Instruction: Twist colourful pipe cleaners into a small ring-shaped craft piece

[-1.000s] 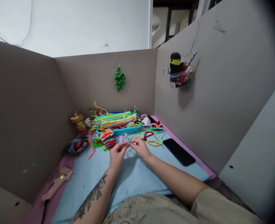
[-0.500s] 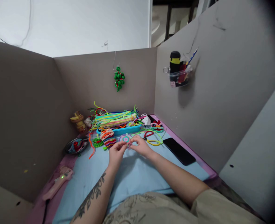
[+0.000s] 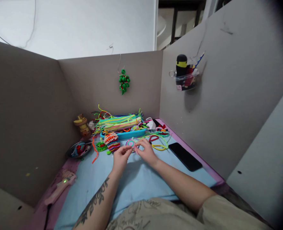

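Grey cardboard partitions enclose the bench on three sides; a light blue mat (image 3: 136, 182) covers the work surface, with a pink edge showing at left and right.

Left hand (image 3: 120, 158): fingers curled, thumb and forefinger pinched on the near edge of a small round pipe-cleaner coil (image 3: 131, 142). Right hand (image 3: 146, 153): fingertips closed on the same coil from its right side, remaining fingers bent loosely. The coil, pink and purple with a pale ring, sits between both hands just above the mat, directly in front of the blue tray (image 3: 122, 134).

Tray holds a bundle of pipe cleaners (image 3: 118, 121), mostly neon yellow and green. Left of the coil: an orange-and-white coiled piece (image 3: 110, 138), a striped one (image 3: 113, 146), a green one (image 3: 100, 146). Metal dish (image 3: 79, 150) further left. Yellow loop (image 3: 159, 147) right of the right hand; black phone (image 3: 184, 156) lies beyond it. Pink glue gun (image 3: 59, 188) near left, green light on. Green ornament (image 3: 124, 81) hangs on the back wall.
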### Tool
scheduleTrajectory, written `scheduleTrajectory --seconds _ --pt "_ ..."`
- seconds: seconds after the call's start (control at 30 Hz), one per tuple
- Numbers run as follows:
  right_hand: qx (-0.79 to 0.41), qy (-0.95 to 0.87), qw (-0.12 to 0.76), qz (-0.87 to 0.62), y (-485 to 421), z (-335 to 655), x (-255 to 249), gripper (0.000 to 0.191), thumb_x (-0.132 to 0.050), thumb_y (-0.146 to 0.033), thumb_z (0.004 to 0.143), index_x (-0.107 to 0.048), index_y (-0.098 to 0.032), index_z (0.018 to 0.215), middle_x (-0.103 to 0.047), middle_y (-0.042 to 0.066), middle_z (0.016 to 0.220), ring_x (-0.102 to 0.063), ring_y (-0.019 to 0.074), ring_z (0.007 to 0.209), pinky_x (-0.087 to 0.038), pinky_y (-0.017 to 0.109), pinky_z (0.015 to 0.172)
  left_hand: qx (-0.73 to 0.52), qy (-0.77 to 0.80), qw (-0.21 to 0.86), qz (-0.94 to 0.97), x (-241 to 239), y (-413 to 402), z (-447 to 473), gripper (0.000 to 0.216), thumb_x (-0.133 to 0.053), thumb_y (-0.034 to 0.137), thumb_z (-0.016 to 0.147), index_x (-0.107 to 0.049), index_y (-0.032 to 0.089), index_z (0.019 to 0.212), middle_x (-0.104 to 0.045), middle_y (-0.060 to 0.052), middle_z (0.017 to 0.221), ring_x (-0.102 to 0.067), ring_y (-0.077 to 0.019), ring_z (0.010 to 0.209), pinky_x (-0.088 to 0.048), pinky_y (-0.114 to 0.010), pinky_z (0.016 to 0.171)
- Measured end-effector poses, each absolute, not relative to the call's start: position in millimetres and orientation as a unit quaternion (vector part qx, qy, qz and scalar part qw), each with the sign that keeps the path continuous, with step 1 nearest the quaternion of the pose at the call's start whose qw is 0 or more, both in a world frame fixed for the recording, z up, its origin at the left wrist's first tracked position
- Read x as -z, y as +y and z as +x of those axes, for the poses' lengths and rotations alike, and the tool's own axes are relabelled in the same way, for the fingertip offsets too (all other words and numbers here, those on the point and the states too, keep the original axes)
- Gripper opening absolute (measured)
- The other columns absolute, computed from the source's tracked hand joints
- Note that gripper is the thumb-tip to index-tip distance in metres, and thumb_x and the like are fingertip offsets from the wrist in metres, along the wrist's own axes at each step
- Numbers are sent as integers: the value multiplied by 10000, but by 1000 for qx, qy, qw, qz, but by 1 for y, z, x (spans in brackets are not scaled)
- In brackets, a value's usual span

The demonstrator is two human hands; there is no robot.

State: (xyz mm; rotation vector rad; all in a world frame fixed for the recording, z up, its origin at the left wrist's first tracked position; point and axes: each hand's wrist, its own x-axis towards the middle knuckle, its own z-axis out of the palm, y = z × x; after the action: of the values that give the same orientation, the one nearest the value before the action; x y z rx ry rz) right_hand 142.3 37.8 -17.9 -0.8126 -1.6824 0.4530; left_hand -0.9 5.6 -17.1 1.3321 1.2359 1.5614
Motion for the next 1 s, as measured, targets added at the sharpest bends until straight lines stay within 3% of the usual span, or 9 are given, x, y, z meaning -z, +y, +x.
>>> scheduleTrajectory --seconds 0.17,0.47,0.67,0.8,1.0 --pt "-307 -677 575 -343 36 140 14 22 -642 -199 669 -636 -198 648 -542 11 718 -514 161 745 -394 291 704 -616 474 327 538 18 5 -1 242 -688 325 643 -685 147 807 -670 -41 705 -559 -127 571 -427 -228 527" --pt "-532 -519 585 -325 41 135 18 251 -706 -267 561 -503 -176 446 -484 -20 614 -465 135 652 -365 278 673 -578 487 242 609 20 -1 4 209 -623 328 713 -693 159 814 -650 -21 669 -492 -102 520 -393 -213 503" --pt "-485 -558 565 -365 41 134 22 163 -690 -315 596 -600 -181 621 -531 -13 676 -459 135 671 -356 261 662 -591 497 231 592 17 -1 2 225 -625 343 705 -682 151 807 -647 -21 663 -462 -95 490 -376 -213 477" --pt "-468 -569 569 -365 41 135 21 173 -663 -325 630 -578 -174 612 -527 -9 690 -480 139 692 -374 270 691 -590 483 242 600 15 -1 2 196 -632 330 702 -658 159 794 -640 -19 681 -466 -90 500 -377 -206 479" --pt "-407 -593 596 -357 38 134 19 182 -644 -293 646 -533 -174 565 -507 8 766 -492 153 771 -392 258 681 -627 432 342 551 16 -5 11 288 -639 336 703 -439 198 857 -563 47 611 -498 -85 471 -363 -177 426"
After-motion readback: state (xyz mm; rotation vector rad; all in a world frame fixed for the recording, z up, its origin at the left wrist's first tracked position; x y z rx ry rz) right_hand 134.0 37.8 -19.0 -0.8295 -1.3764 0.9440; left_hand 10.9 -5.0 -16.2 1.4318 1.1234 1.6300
